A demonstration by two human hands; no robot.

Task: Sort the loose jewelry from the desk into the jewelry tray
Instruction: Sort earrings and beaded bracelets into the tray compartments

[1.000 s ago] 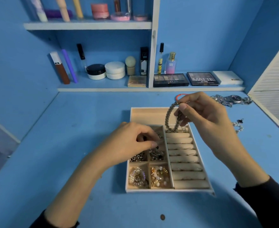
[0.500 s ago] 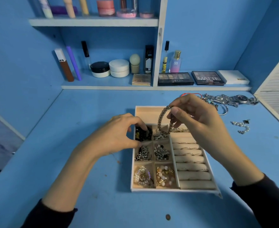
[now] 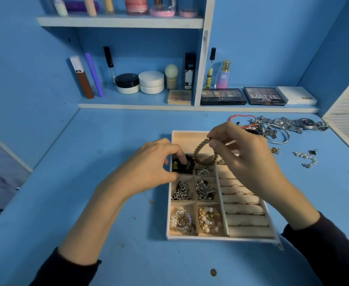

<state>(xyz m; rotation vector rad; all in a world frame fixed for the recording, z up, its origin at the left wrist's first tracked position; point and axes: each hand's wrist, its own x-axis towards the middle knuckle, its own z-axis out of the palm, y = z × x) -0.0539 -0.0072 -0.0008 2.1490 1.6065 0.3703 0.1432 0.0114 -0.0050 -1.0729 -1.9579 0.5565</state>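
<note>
The beige jewelry tray (image 3: pixel 221 238) lies on the blue desk, its small compartments holding chains and beads and its right side lined with ring rolls. My left hand (image 3: pixel 153 166) reaches into the far-left compartment, index finger and thumb curled around a black bead piece (image 3: pixel 187 167). My right hand (image 3: pixel 247 162) pinches a braided grey-brown bracelet (image 3: pixel 200 148), which hangs as a loop above the neighbouring far compartment. Loose jewelry lies at the back right: watches (image 3: pixel 301 123), a red cord (image 3: pixel 244 116), a bangle (image 3: pixel 281 139), a pearl piece (image 3: pixel 306 158).
A low shelf along the back wall carries eyeshadow palettes (image 3: pixel 223 97), jars (image 3: pixel 151 81), tubes and a perfume bottle (image 3: pixel 223 75). A white slatted panel (image 3: pixel 346 124) borders the desk on the right. A small brown disc (image 3: pixel 213 272) lies near the front edge.
My left hand moved from the middle compartments to the far-left one, where the black bead piece now lies. My right hand carried the braided bracelet slightly left and lower over the tray.
</note>
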